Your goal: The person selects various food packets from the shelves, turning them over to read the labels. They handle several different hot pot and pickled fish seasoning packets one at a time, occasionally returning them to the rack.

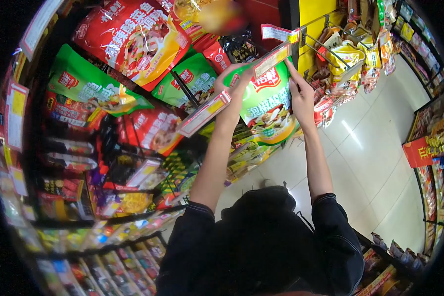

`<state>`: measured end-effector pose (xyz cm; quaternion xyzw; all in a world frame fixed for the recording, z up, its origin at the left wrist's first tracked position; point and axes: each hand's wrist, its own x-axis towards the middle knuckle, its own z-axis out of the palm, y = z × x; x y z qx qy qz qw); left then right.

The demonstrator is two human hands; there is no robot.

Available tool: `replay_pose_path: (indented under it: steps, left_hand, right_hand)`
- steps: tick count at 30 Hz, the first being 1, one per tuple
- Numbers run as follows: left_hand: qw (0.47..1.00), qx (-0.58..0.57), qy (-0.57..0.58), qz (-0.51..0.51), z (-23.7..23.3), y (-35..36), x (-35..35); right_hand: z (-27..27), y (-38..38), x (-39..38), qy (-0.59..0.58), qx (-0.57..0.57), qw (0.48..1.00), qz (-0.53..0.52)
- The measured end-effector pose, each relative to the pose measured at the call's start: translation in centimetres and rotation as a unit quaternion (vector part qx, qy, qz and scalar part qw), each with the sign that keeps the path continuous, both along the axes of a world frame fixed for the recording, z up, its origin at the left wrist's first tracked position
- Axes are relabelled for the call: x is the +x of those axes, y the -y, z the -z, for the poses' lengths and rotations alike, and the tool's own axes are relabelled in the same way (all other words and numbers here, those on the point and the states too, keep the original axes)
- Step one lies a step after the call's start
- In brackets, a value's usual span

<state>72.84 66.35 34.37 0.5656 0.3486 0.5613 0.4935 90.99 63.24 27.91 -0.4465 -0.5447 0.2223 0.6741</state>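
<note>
A green seasoning packet (269,101) with white and red lettering and a picture of food hangs upright in front of the shelf. My right hand (301,91) is closed on its right edge, thumb on the front. My left hand (236,81) grips the packet's upper left side, its fingers partly hidden by a price tag (271,60). Just left of my left hand is another green packet (185,79) on a hook, and a second price tag (207,113) crosses in front of my left forearm.
A large red packet (138,42) hangs at the upper left, above a green packet (91,89) and a smaller red one (153,130). Yellow packets on metal hooks (348,61) stick out at the upper right. Tiled floor (350,143) lies between the shelves.
</note>
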Motion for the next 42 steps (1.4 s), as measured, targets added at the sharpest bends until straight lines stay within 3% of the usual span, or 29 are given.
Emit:
replay_pose_path:
  steps: [4,10,16,22,26,32,33,36,40,42]
  left_hand:
    - [1.000,0.005,-0.006,-0.025,-0.1,-0.9,0.0]
    - [0.975,0.163,-0.117,-0.090,0.5,-2.5,1.1]
    - [0.972,0.108,-0.169,-0.121,-0.7,-2.5,2.2]
    - [0.985,0.096,-0.118,-0.081,-0.4,-2.8,2.0]
    - [0.982,0.115,-0.107,-0.105,1.4,-4.6,1.5]
    - [0.964,0.127,-0.166,-0.163,1.1,-5.4,1.4]
    - [0.958,0.144,-0.172,-0.178,1.2,-5.7,1.3]
    - [0.950,0.158,-0.177,-0.205,1.2,-6.3,1.1]
    - [0.930,0.176,-0.191,-0.260,1.1,-7.3,0.8]
    - [0.920,0.194,-0.196,-0.279,1.3,-7.9,0.7]
  right_hand:
    - [0.0,-1.1,-0.5,0.011,0.007,1.000,0.027]
    - [0.7,-1.9,-0.6,0.005,-0.034,0.999,0.017]
    - [0.4,-2.2,-0.9,0.019,-0.038,0.998,0.051]
    - [1.0,-2.5,-0.8,0.038,-0.018,0.998,0.055]
    - [0.9,-2.2,-0.9,0.017,-0.091,0.996,0.013]
    - [1.3,-3.0,-1.9,0.054,-0.055,0.995,0.064]
    - [0.7,-2.5,-1.9,0.042,-0.108,0.993,0.034]
    - [0.9,-1.9,-2.5,0.109,-0.014,0.992,0.057]
    - [0.9,0.2,-4.2,0.226,-0.049,0.966,0.112]
    - [1.6,0.0,-4.8,0.249,-0.021,0.965,0.082]
